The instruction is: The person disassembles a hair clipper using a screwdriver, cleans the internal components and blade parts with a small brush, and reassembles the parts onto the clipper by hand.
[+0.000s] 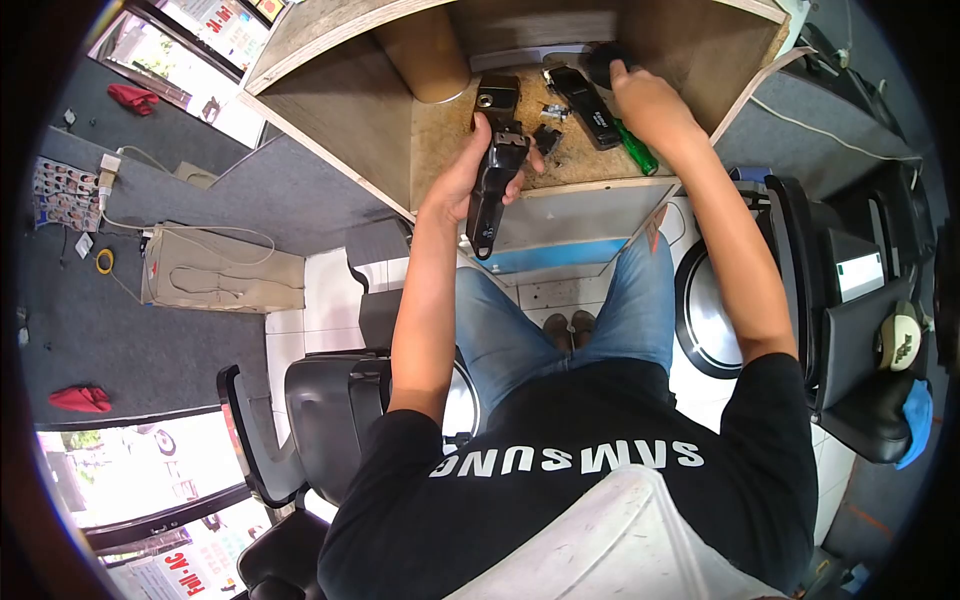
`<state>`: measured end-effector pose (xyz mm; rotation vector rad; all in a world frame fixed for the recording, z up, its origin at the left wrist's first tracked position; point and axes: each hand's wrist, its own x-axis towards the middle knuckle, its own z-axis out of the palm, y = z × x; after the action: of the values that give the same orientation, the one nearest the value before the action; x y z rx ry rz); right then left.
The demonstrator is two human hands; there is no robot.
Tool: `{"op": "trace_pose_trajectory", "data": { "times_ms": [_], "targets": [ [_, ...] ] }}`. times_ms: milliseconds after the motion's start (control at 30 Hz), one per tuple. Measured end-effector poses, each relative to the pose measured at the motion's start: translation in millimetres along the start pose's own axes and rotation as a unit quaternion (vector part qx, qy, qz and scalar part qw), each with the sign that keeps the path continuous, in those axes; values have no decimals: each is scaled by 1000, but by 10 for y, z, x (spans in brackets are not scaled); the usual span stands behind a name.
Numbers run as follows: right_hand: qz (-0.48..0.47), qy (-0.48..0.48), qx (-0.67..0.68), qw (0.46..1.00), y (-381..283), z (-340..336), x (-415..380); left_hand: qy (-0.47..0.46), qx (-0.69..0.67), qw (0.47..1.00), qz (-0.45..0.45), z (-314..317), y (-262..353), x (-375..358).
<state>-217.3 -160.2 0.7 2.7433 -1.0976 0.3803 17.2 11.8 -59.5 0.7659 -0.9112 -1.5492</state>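
My left hand (465,180) is wrapped round a black hair clipper (488,195), its thumb along one side and fingertips on the other. Just beyond its blade end is a black piece with a round silver spot (497,93). At the right of the shelf, my right hand (652,110) has curled fingers, one tip right at a dark round object (606,62); what they hold is hidden. A second black clipper (585,108) lies beside this hand. A green-handled screwdriver (637,150) lies below it. Small metal and black parts (548,135) are scattered between the hands.
The wooden shelf (440,165) has side walls and a raised top edge around the work. A brown cylinder (425,55) stands at its back left. Black salon chairs (325,405) flank me. A cardboard box (220,268) and cables are at the left.
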Motion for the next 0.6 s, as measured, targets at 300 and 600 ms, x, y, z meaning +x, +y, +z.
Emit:
{"op": "trace_pose_trajectory", "data": {
  "times_ms": [300,600],
  "targets": [
    [26,212,632,745,-857,-199,-728,-113,129,985,-10,-34,-7,-107],
    [2,227,639,735,-1070,-28,-835,-72,159,984,-22,14,3,-150]
  ]
}}
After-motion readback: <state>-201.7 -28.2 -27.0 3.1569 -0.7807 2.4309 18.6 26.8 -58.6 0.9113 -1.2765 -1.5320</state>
